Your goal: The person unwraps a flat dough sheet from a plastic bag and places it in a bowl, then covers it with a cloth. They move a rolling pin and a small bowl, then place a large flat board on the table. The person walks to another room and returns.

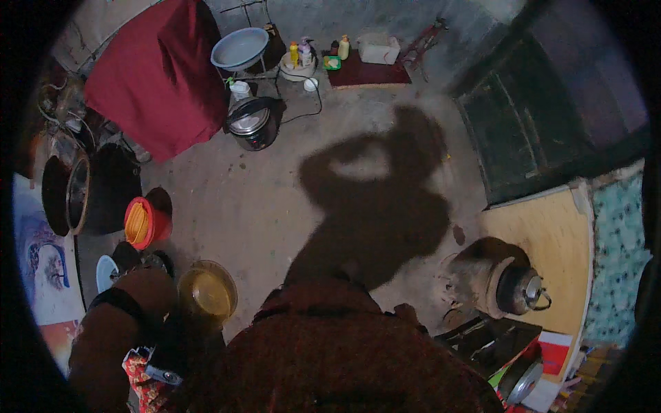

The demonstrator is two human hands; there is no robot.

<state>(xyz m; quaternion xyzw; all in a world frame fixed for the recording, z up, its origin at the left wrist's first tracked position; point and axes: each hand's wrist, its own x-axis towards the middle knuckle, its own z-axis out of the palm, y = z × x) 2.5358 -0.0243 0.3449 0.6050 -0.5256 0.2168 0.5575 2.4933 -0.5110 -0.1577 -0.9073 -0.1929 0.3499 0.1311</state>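
Note:
Neither of my hands is in view. My dark clothed torso [330, 356] fills the bottom middle. On the concrete floor [258, 206] before me falls a person's shadow [372, 227], with a bent arm raised to the head. A translucent yellow basin [207, 291] lies to the left of my body. Beyond it is a red plastic bucket [155, 222] with an orange basket-like item [137, 223] at its mouth. To my right stands a cylindrical stove [470, 281] with a dark lidded kettle [516, 291] on top. Farther ahead sits a black electric cooker [253, 126].
A maroon cloth [160, 82] drapes a bulky object. Near it, a blue washbasin [240, 49] rests on a metal stand. Bottles and a white box [378, 49] stand by the wall. Dark green door panels [526, 124] rise at right. A large dark vat [108, 196] stands left.

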